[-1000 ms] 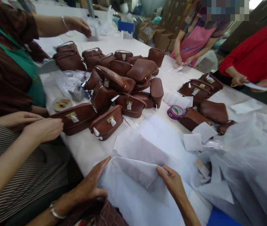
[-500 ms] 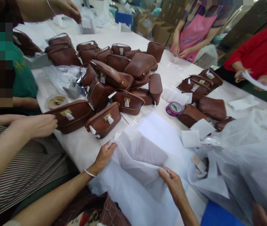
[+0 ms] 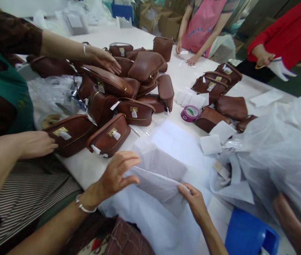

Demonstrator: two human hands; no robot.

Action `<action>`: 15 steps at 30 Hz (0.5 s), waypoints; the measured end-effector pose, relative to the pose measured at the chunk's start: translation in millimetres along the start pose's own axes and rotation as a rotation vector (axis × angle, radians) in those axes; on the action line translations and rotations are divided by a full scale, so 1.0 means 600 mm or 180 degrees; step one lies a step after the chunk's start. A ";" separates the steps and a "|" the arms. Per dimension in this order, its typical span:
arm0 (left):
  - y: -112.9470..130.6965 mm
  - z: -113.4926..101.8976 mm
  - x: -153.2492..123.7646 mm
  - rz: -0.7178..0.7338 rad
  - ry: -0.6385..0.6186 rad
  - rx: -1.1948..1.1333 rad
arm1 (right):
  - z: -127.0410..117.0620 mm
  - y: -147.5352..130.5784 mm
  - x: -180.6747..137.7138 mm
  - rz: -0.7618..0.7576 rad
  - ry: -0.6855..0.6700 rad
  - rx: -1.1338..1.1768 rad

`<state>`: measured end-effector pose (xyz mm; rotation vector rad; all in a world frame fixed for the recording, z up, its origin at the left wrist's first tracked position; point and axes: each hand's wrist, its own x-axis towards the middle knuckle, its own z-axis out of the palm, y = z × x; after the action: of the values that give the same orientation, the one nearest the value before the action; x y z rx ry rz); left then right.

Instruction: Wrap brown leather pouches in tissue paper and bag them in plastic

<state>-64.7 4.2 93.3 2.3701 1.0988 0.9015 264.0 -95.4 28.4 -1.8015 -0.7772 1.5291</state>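
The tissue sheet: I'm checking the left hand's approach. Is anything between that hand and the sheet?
Nothing visible. The left hand hovers open just above the tissue sheet, whose edge the right hand pinches. The nearest brown bag lies beyond, aside.

Two hands, left [image 3: 115,173] and right [image 3: 194,202], on white tissue paper [image 3: 158,184] beside brown leather bags [image 3: 109,136].

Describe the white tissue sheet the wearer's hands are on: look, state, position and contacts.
The white tissue sheet looks thin, soft and slightly translucent. It is creased and partly lifted, draping off the near edge of the white table. The right hand pinches its raised fold; the left hand, fingers spread, is at its left edge. More loose sheets lie beneath.
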 end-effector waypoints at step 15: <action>-0.038 0.092 0.110 -0.0292 -0.2525 0.0116 | -0.022 0.007 -0.040 -0.0009 -0.0035 0.0046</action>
<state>-6.8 66.1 66.6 2.3239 0.8672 -0.1191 273.6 -118.2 41.1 -1.7820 -0.7717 1.5404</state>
